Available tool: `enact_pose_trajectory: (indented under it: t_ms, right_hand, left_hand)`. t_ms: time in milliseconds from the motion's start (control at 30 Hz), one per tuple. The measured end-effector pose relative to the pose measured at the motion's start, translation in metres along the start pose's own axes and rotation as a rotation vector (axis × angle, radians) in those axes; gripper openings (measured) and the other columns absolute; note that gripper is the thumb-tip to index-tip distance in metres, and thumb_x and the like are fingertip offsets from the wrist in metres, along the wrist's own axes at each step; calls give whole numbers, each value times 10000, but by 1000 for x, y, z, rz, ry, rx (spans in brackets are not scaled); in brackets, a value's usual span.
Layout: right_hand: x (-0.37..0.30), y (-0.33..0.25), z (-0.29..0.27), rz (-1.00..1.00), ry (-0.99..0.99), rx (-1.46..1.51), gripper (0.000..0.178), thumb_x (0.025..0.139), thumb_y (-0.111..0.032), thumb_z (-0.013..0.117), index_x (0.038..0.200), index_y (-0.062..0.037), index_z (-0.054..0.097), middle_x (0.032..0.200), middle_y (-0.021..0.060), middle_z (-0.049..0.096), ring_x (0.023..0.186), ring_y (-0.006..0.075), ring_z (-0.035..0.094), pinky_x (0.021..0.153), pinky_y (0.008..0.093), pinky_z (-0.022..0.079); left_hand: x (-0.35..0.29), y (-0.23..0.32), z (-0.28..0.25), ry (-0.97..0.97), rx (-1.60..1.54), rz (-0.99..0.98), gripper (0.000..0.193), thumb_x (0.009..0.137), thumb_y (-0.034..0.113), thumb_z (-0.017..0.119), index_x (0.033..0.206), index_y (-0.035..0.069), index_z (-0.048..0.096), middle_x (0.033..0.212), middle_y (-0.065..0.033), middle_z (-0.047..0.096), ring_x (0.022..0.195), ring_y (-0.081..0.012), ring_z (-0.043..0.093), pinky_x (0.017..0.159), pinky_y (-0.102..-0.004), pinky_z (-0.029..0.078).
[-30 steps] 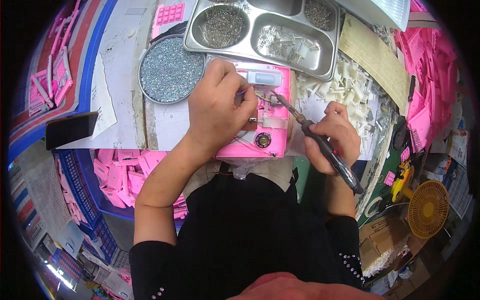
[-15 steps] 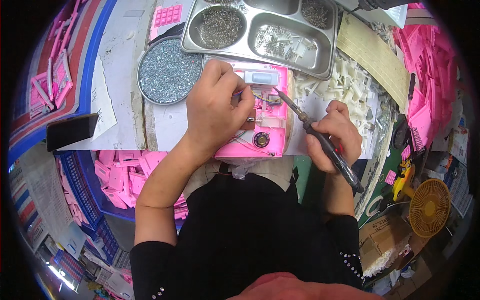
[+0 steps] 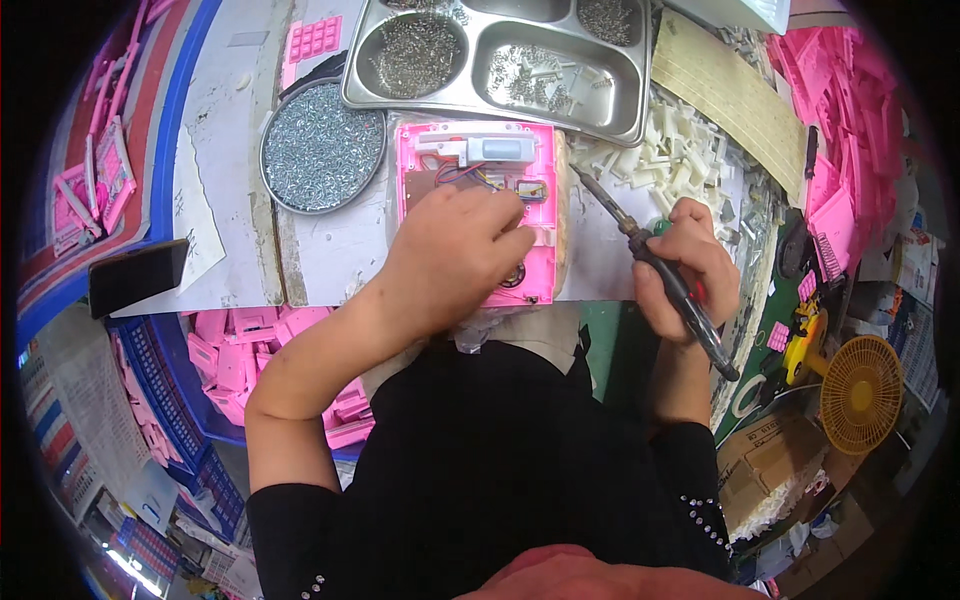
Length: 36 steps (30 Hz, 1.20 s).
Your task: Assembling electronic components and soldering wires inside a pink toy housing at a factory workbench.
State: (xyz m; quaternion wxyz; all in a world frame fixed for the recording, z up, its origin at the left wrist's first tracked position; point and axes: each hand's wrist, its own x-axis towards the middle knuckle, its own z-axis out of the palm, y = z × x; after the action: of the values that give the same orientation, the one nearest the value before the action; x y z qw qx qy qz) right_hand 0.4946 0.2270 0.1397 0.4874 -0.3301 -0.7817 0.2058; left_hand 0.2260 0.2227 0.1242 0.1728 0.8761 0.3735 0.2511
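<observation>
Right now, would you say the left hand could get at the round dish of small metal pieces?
Probably yes: the left hand is over the pink housing, with the open-topped round dish farther left and nothing visible blocking the way.

Blue crates (image 3: pixel 160 375) flank the scuffed white worktable (image 3: pixel 238 130) at left — a yellow fan (image 3: pixel 861 394) and cardboard box (image 3: pixel 765 455) sit right.

On the counter (image 3: pixel 240 240), I see the casing (image 3: pixel 545 160) straight ahead, partly under the left hand (image 3: pixel 455 250), with the compartment tray (image 3: pixel 358 95) behind it, the dish of small metal parts (image 3: pixel 318 211) to its left and loose plastic pieces (image 3: pixel 690 155) behind and right. In the right hand (image 3: pixel 695 265), the soldering iron (image 3: pixel 640 243) points in just right of the casing. At my far left the phone (image 3: pixel 137 278) sits by the counter's near edge; the fan (image 3: pixel 861 395) is far right.
</observation>
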Motion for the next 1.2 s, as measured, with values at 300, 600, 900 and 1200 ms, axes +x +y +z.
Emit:
enact_pose_trajectory:
  t_ms: [300, 600, 900, 1200]
  right_hand:
    - [-4, 2, -3, 18, 1, 12, 282, 706, -4, 772, 963, -9, 656, 711, 83, 656, 561, 226, 520, 690, 396, 456]
    - [-10, 3, -10, 33, 2, 5, 289, 712, -11, 781, 973, -3, 657, 722, 93, 654, 565, 234, 499, 670, 385, 443]
    - [-17, -7, -8, 71, -14, 127, 297, 704, 1, 777, 976, -3, 658, 708, 85, 626, 560, 237, 490, 672, 388, 438]
    - [-36, -22, -5, 308, -214, 281, 232, 683, -39, 783, 901, -50, 706, 605, 26, 515, 543, 217, 478, 696, 379, 449]
  left_hand:
    - [10, -6, 13, 34, -141, -65, 133, 795, 68, 778, 918, 80, 731, 844, -64, 636, 741, -248, 669, 638, -370, 538]
    - [5, -12, 4, 57, -388, -133, 134, 831, 5, 752, 951, 20, 696, 882, -98, 672, 763, -267, 679, 676, -352, 540]
    - [2, -19, -6, -151, -419, -109, 111, 859, 25, 735, 947, 16, 667, 868, -104, 658, 795, -291, 660, 715, -365, 537]
    - [1, -10, -5, -188, -202, -35, 187, 815, 51, 763, 942, 56, 626, 1159, -96, 594, 941, -291, 659, 758, -399, 548]
